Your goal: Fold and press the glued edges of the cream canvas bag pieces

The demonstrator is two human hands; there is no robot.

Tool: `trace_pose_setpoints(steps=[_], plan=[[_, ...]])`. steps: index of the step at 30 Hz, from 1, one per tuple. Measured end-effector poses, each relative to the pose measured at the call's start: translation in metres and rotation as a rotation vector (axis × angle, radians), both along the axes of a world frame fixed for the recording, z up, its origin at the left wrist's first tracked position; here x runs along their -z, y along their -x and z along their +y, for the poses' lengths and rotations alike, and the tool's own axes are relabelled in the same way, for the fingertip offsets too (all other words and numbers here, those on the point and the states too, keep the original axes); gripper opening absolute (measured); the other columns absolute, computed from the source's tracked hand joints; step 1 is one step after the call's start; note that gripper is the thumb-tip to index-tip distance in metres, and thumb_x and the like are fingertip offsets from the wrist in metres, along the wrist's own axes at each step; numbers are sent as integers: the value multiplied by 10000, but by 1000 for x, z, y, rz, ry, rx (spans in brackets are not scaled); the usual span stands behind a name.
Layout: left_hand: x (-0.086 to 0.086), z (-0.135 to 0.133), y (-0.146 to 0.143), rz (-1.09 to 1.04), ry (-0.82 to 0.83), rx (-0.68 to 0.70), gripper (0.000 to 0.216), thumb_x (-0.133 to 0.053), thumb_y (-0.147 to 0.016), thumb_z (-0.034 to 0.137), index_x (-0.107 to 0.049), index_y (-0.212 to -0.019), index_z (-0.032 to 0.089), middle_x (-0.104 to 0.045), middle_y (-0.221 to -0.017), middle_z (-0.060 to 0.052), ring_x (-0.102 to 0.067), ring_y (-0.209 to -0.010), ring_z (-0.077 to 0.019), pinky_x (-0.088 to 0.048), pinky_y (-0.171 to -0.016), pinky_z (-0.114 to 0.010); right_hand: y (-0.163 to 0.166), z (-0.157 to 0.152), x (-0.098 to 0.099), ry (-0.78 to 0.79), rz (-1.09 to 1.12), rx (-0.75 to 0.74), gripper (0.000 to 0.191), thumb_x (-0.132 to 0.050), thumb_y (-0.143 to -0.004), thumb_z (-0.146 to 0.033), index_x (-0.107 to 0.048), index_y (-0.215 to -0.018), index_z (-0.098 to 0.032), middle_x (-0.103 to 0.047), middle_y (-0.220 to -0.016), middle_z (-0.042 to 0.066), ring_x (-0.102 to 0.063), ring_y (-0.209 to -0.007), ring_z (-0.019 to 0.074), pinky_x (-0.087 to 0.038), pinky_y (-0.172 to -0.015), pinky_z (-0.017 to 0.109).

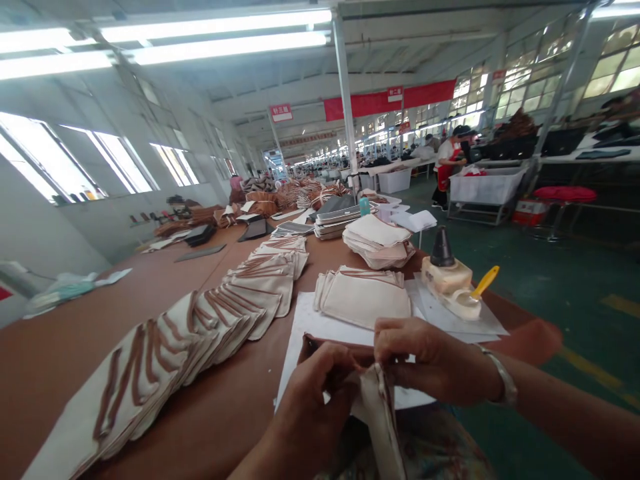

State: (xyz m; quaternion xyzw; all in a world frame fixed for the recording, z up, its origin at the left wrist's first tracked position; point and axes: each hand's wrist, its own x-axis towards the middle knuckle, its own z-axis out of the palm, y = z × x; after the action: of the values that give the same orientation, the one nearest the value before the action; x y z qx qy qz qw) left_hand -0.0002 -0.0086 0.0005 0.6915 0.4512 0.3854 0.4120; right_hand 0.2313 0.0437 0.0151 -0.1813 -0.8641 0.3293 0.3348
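Observation:
A folded cream panel with brown edging (376, 400) is pinched between my two hands near the table's front edge. My left hand (317, 393) grips its brown border from the left, fingers closed. My right hand (430, 360), with a bracelet at the wrist, pinches the same border close beside the left fingertips. The panel's lower part hangs down towards my lap. Just beyond my hands, a small stack of cream panels (367, 301) lies on white paper (295, 350). To the left, a long overlapping row of cream panels with brown strips (200, 327) runs across the brown tabletop.
On the right stand a block with a dark cone (442, 248) and a dish holding a yellow-handled brush (485, 282). Further back are another panel stack (377, 233), grey pieces (335, 217) and a teal bottle (365, 206). A person (450, 163) stands beside a white bin (487, 183).

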Motion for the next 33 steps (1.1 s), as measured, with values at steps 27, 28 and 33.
trace_pose_setpoints(steps=[27,28,33], plan=[[-13,-7,10,36,375,162,296,-667,-856,431,-685,-878,136,-592,-807,-15,-490,-731,-124,-362,-628,-226,13,-25,17,418,-112,-43,259,-480,-994,-335,-594,-857,-146,-542,-763,-9,-452,-688,106,-351,-603,205],[-14,-7,11,45,395,178,297,-654,-867,434,-688,-873,139,-584,-790,-11,-486,-718,-119,-355,-620,-226,13,-25,17,445,-111,-43,273,-479,-995,-350,-593,-856,-144,-537,-760,-10,-442,-681,104,-344,-591,203],[-14,-6,10,-3,460,202,316,-710,-812,442,-688,-886,135,-573,-756,-7,-475,-689,-117,-334,-597,-227,14,-27,20,488,-94,-49,286,-480,-993,-379,-571,-853,-147,-529,-778,-7,-434,-693,108,-340,-584,204]])
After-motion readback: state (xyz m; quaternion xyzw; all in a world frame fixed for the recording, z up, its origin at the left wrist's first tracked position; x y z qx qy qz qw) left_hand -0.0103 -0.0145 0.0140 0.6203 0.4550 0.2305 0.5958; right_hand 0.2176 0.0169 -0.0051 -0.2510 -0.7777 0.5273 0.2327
